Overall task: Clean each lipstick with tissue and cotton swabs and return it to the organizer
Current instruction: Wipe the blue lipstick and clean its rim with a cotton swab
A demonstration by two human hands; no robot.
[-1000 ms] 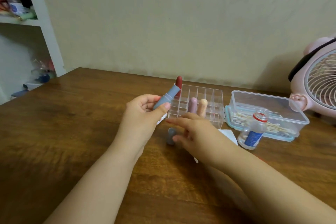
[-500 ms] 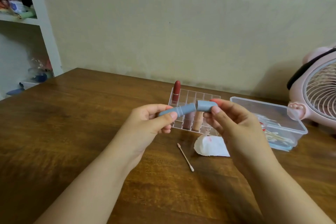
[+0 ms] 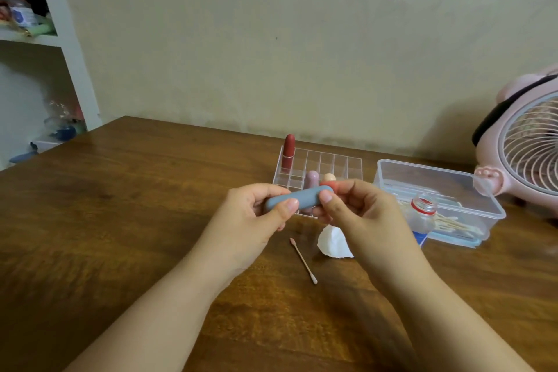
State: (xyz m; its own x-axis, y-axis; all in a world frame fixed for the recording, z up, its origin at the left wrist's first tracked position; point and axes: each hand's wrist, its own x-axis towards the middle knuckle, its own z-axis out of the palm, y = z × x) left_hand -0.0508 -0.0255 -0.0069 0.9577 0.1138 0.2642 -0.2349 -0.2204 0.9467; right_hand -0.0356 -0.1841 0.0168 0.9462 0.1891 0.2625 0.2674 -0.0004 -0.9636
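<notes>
- I have the grey-blue lipstick [image 3: 297, 198] gripped at both ends: my left hand [image 3: 256, 220] pinches the base end, my right hand [image 3: 359, 214] pinches the capped end.
- Its long axis lies nearly level, running left to right between the two hands and rising slightly toward the right.
- The organizer [image 3: 320, 169] sits just beyond both hands; I judge the right hand nearer its free compartments, so the tube needs turning upright first.
- A used cotton swab [image 3: 303, 260] and crumpled tissue [image 3: 332, 243] lie just below my hands on the table [image 3: 120, 205].
- No brand or label is legible anywhere; the small bottle [image 3: 421, 214] beside my right hand shows only a blue patch.
</notes>
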